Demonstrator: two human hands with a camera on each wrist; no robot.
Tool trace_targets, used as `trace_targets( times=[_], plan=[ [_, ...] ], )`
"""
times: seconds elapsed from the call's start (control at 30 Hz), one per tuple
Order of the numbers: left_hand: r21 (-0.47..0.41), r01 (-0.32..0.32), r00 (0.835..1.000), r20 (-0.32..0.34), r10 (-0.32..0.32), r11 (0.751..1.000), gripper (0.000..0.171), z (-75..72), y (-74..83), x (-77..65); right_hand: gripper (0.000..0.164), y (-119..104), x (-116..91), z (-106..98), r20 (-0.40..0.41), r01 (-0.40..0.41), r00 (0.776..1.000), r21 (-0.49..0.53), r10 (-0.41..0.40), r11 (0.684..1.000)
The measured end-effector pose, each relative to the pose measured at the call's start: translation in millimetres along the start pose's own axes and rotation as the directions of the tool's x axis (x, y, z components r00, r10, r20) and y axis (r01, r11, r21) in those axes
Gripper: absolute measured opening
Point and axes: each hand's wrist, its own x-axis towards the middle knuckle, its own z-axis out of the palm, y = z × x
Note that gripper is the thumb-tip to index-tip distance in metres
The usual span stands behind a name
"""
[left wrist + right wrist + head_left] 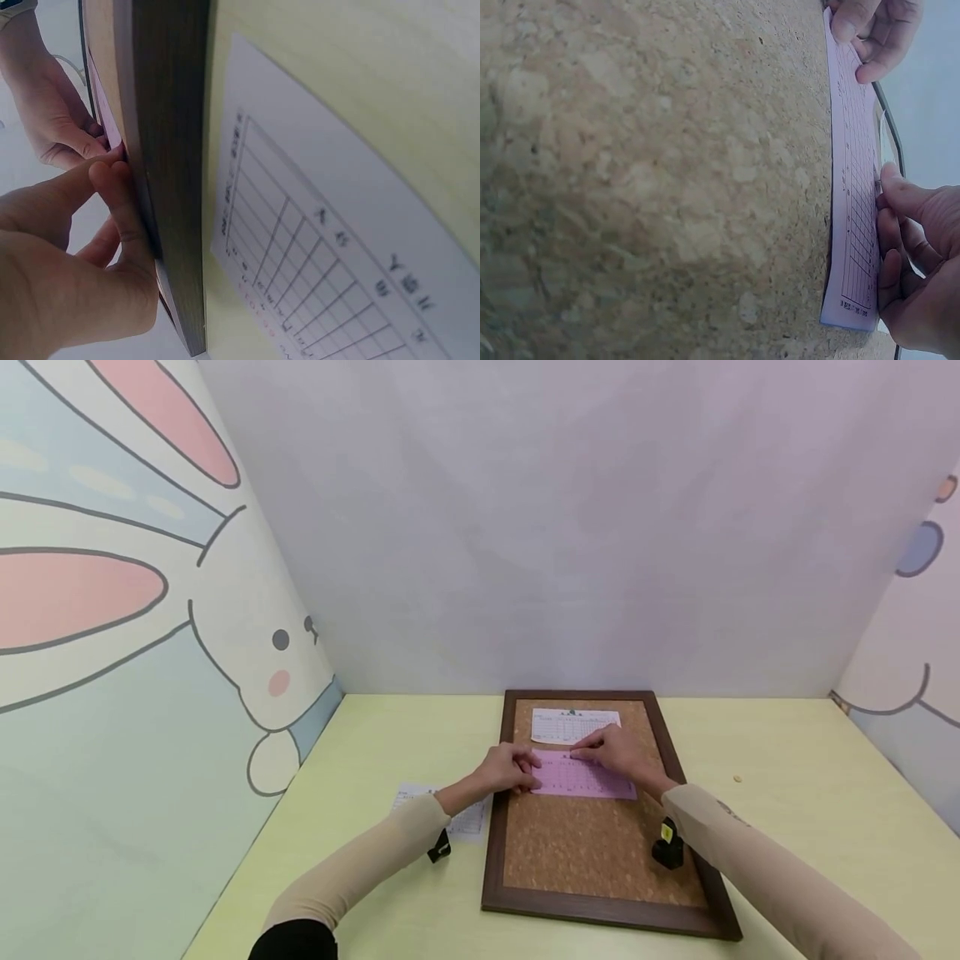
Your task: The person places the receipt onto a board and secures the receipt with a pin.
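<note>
A pink printed form (581, 781) lies across a brown-framed corkboard (577, 843), just below a white printed form (573, 722). At its left edge my left hand (510, 768) holds the paper between thumb and curled fingers. My right hand (615, 752) has its thumb and forefinger together at the middle of the top edge; what lies between those fingertips is hidden. In the right wrist view the pink form (849, 217) is nearly flat on the cork, with the right hand (922, 262) along its top edge and the left hand (885, 34) at one end.
Another white printed form (322, 225) lies on the table left of the board, partly under the left forearm. A small green pin-like spot (572, 712) marks the upper white form. One small yellowish piece (737, 778) sits right of the board. Walls enclose the pale table (795, 843).
</note>
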Motion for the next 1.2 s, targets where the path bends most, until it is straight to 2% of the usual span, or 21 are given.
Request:
trace_targets(
  times=[0.1, 0.33, 0.53, 0.93, 1.2],
  plan=[
    [-0.001, 0.000, 1.000, 0.001, 0.000, 1.000, 0.020, 0.2, -0.6, 0.3, 0.016, -0.5, 0.1, 0.5, 0.003, -0.020, 1.000, 0.010, 0.020, 1.000],
    [0.001, -0.015, 1.000, 0.005, 0.015, 1.000, 0.021, -0.8, 0.7, -1.2, 0.016, -3.6, -0.9, -0.1, -0.011, -0.013, 1.000, 0.010, 0.013, 1.000],
    [-0.003, -0.012, 1.000, 0.011, 0.012, 1.000, 0.021, 0.5, 0.3, -1.8, 0.016, -5.6, -3.2, -0.4, 0.007, -0.010, 1.000, 0.002, 0.010, 1.000],
    [0.002, -0.015, 1.000, 0.011, 0.015, 1.000, 0.022, -2.2, 0.5, -2.2, 0.014, -5.9, 0.9, 0.9, -0.030, 0.052, 0.998, -0.109, -0.055, 0.993],
    [0.001, -0.007, 1.000, 0.012, 0.007, 1.000, 0.022, -0.3, 0.3, -1.5, 0.013, -9.5, -0.7, 0.0, -0.022, 0.045, 0.999, -0.157, -0.049, 0.987]
  ],
)
